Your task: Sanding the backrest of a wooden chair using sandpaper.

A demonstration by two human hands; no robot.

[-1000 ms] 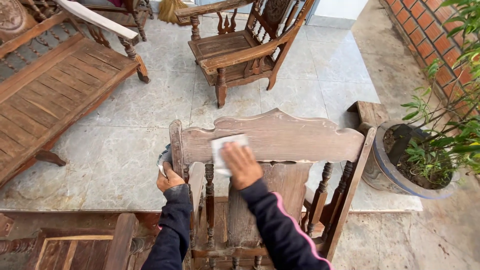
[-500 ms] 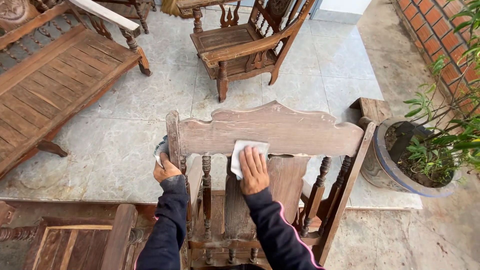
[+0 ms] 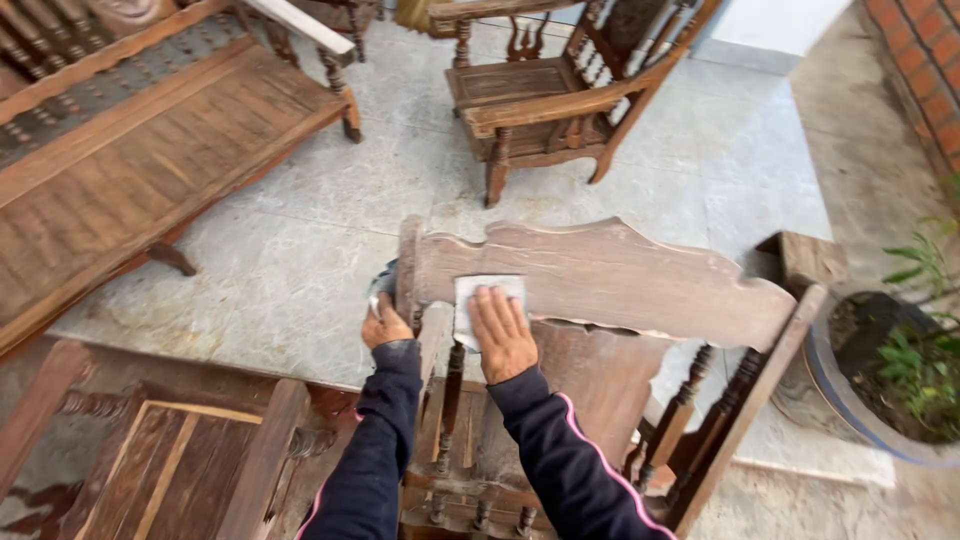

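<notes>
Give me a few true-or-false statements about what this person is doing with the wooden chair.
1. The right hand presses a pale sheet flat on the chair's top rail. True.
2. The left hand rests on the tiled floor. False: it grips the chair's corner post.
3. A potted plant stands to the right. True.
4. The wooden bench lies to the right of the chair. False: it is on the left.
5. Another wooden armchair stands beyond. True.
</notes>
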